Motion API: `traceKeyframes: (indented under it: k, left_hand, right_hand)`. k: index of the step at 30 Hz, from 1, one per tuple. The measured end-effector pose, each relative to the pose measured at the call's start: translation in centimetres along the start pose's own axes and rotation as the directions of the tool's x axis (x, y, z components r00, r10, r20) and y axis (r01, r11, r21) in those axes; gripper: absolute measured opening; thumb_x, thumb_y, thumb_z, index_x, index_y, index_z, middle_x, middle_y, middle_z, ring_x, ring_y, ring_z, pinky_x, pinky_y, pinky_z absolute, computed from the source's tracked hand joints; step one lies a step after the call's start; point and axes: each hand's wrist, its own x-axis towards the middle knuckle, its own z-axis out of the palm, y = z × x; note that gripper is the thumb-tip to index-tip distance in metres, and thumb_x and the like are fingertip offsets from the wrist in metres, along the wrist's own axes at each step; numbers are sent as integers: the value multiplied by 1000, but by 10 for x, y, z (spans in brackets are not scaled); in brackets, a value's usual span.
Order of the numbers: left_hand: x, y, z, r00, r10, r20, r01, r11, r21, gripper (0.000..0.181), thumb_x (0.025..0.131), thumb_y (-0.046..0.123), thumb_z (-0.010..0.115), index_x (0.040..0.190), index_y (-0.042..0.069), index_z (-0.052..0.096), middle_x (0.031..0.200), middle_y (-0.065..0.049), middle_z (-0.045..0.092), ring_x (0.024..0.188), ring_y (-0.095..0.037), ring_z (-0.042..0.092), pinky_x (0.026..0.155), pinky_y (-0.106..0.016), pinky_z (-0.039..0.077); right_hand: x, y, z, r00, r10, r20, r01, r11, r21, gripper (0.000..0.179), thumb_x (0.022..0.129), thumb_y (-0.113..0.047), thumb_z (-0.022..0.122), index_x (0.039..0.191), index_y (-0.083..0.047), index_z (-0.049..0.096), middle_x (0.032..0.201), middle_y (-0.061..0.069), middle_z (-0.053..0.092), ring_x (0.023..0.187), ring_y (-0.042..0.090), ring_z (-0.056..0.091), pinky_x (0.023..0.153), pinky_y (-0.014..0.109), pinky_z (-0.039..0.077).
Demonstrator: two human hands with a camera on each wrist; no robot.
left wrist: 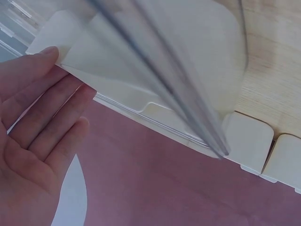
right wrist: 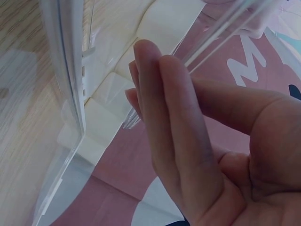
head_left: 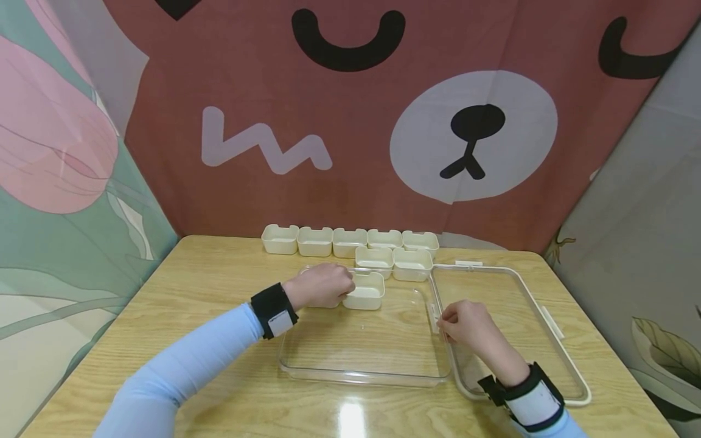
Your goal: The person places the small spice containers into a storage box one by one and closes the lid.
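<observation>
My left hand [head_left: 323, 286] pinches the wall of a small cream bin [head_left: 366, 295] at the back of the clear plastic container [head_left: 364, 378]. In the left wrist view, the thumb lies at the rim of the cream bin [left wrist: 75, 28] with the other fingers extended below it. Another cream bin is mostly hidden under that hand. Over by the container's right wall is my right hand [head_left: 473, 328], fingertips close together near a white latch [head_left: 433, 317]. Its fingers [right wrist: 183, 117] are fairly straight in the right wrist view, with no object showing between them.
Two cream bins [head_left: 412, 264] stand just behind the container, in front of a row of several more [head_left: 314, 242] along the table's back edge. A clear lid with a white rim [head_left: 558, 347] lies right of the container, under the right forearm. Printed cloth [head_left: 350, 201] hangs behind.
</observation>
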Motion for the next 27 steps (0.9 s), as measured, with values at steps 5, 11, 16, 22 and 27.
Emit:
traceKeyframes:
  k: [5,11,16,22,27]
  left_hand:
    - [-1,1,0,1000,-7,-8,7,1000,13,10,88,11,64,82,13,71,72,2,63,60,-6,49,56,-17,42]
    - [-3,3,-1,1000,-11,-10,11,1000,-8,8,87,13,65,83,12,72,73,2,64,60,-5,49,56,-17,41]
    - [-3,3,-2,1000,-19,-16,19,1000,-23,6,86,12,67,85,11,73,76,1,65,63,-6,51,58,-17,43]
    - [-1,0,-4,997,11,-76,-9,1000,28,6,84,9,67,83,11,73,72,1,63,63,-8,53,61,-20,46]
    - [1,-2,-4,985,61,-163,-29,981,190,13,85,5,64,82,15,72,74,3,63,71,-12,56,72,-28,49]
  right_hand:
    - [0,0,0,1000,8,9,-8,1000,5,9,84,-9,66,79,-2,68,64,3,65,55,13,59,50,26,45]
    - [0,0,-1,1000,22,20,-22,1000,8,9,85,-9,66,81,-1,68,65,3,66,56,15,61,50,26,45]
    - [0,0,0,1000,19,9,-19,1000,1,9,84,-9,67,79,-2,68,63,2,65,54,10,57,50,26,44]
    - [0,1,1,1000,21,8,-21,1000,3,9,84,-9,67,79,-2,68,63,2,65,54,10,56,50,26,44]
    - [0,1,1,1000,16,3,-16,1000,-3,9,84,-9,67,78,-2,68,63,2,64,54,10,56,50,26,44]
